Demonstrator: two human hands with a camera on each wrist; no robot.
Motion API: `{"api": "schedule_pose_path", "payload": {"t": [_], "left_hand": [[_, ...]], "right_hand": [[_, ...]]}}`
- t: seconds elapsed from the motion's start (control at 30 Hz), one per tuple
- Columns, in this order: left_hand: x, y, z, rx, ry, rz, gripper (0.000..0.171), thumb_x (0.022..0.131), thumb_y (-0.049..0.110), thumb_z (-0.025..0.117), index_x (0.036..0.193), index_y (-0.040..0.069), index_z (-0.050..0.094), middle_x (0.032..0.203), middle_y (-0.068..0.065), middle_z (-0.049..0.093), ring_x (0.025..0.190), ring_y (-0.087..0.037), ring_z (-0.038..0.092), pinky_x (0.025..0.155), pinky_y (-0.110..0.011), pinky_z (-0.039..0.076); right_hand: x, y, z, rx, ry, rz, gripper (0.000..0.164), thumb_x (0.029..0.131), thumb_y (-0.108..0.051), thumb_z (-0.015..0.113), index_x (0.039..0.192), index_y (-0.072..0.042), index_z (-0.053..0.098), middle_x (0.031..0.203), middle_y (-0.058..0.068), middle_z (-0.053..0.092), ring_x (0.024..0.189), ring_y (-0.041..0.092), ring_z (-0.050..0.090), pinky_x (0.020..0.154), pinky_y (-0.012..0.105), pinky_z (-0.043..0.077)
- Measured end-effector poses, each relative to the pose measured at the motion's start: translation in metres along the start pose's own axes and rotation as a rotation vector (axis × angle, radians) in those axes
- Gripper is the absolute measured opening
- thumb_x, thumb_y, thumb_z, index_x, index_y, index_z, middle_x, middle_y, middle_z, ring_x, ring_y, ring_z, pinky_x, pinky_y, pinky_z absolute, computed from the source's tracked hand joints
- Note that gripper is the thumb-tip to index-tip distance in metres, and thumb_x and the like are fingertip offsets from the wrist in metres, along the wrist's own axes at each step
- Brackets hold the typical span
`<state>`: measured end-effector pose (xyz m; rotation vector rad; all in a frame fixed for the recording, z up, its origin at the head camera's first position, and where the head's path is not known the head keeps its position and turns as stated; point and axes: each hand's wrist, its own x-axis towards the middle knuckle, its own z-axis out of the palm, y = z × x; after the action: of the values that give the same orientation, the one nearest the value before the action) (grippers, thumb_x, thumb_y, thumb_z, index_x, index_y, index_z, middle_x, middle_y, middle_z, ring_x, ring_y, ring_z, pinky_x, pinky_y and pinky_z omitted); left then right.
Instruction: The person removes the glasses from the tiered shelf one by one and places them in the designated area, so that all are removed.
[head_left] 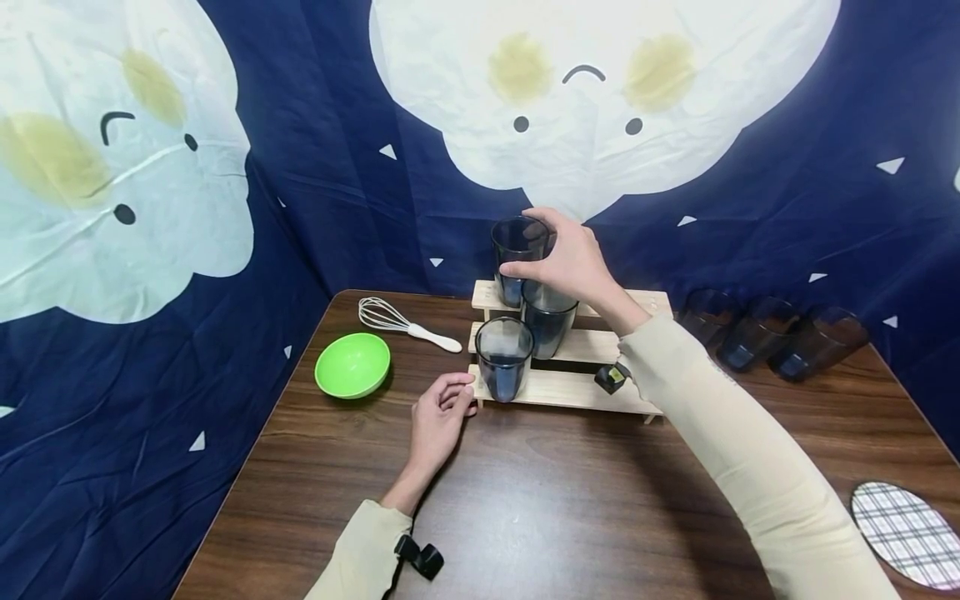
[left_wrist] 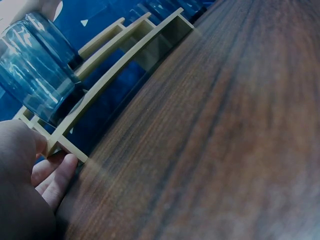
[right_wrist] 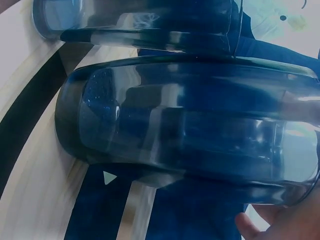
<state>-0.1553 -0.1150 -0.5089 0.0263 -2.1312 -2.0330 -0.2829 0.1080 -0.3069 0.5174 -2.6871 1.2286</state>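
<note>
A three-step wooden rack (head_left: 585, 390) stands on the table with dark clear glasses on its left side. The front glass (head_left: 504, 358) sits on the lowest step and the middle glass (head_left: 551, 321) on the step behind. My right hand (head_left: 573, 258) grips the rear glass (head_left: 516, 260) near its rim, thumb on the near side, over the left end of the top step. My left hand (head_left: 441, 414) holds the left end of the lowest step, its fingers (left_wrist: 59, 180) at the end support. A glass (right_wrist: 175, 125) fills much of the right wrist view.
Left of the rack lie a white whisk (head_left: 412, 327) and a green bowl (head_left: 352, 365). Several dark glasses (head_left: 761, 333) stand at the right, behind my right forearm. A checked oval mat (head_left: 903, 533) lies at the right edge. A blue curtain (head_left: 337, 167) hangs behind the table.
</note>
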Motion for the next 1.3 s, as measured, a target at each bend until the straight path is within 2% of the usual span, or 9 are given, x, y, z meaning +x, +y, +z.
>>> {"api": "schedule_pose_path", "payload": {"t": [0.43, 0.6, 0.73, 0.97, 1.3], "left_hand": [[0.0, 0.002, 0.002, -0.018, -0.005, -0.013, 0.017, 0.105, -0.004, 0.071, 0.121, -0.005, 0.076, 0.106, -0.024, 0.081, 0.093, -0.023, 0.08, 0.079, -0.029, 0.073], [0.0, 0.001, 0.001, -0.019, -0.009, -0.007, 0.017, 0.105, -0.004, 0.071, 0.121, -0.006, 0.076, 0.106, -0.024, 0.08, 0.092, -0.022, 0.08, 0.079, -0.028, 0.073], [-0.001, 0.001, 0.001, -0.018, -0.009, -0.004, 0.017, 0.105, -0.004, 0.071, 0.121, -0.006, 0.076, 0.107, -0.025, 0.08, 0.092, -0.021, 0.079, 0.079, -0.028, 0.073], [0.0, 0.001, 0.002, -0.014, -0.007, -0.003, 0.016, 0.105, -0.004, 0.071, 0.121, -0.005, 0.076, 0.106, -0.024, 0.081, 0.092, -0.021, 0.08, 0.08, -0.028, 0.073], [-0.001, 0.001, 0.0, -0.013, -0.004, -0.009, 0.016, 0.105, -0.004, 0.071, 0.12, -0.005, 0.076, 0.105, -0.024, 0.08, 0.091, -0.02, 0.08, 0.079, -0.027, 0.072]], "right_hand": [[0.003, -0.002, -0.006, 0.02, 0.038, 0.0, 0.09, 0.084, -0.045, 0.099, 0.161, -0.02, 0.058, 0.136, 0.005, 0.073, 0.115, 0.026, 0.068, 0.098, 0.047, 0.06], [0.004, -0.005, -0.008, 0.018, 0.071, 0.012, 0.091, 0.083, -0.05, 0.098, 0.161, -0.023, 0.058, 0.145, 0.002, 0.069, 0.113, 0.026, 0.064, 0.094, 0.044, 0.057], [0.005, -0.008, -0.01, 0.038, 0.101, 0.003, 0.09, 0.083, -0.049, 0.098, 0.161, -0.025, 0.059, 0.142, 0.001, 0.071, 0.102, 0.026, 0.063, 0.085, 0.042, 0.055], [0.007, -0.013, -0.016, 0.102, 0.183, -0.044, 0.088, 0.082, -0.042, 0.1, 0.158, -0.021, 0.062, 0.141, 0.002, 0.071, 0.121, 0.028, 0.067, 0.099, 0.044, 0.058], [0.01, -0.024, -0.021, 0.21, 0.326, -0.15, 0.083, 0.081, -0.03, 0.102, 0.153, -0.014, 0.065, 0.127, 0.009, 0.076, 0.112, 0.022, 0.071, 0.1, 0.04, 0.059]]}}
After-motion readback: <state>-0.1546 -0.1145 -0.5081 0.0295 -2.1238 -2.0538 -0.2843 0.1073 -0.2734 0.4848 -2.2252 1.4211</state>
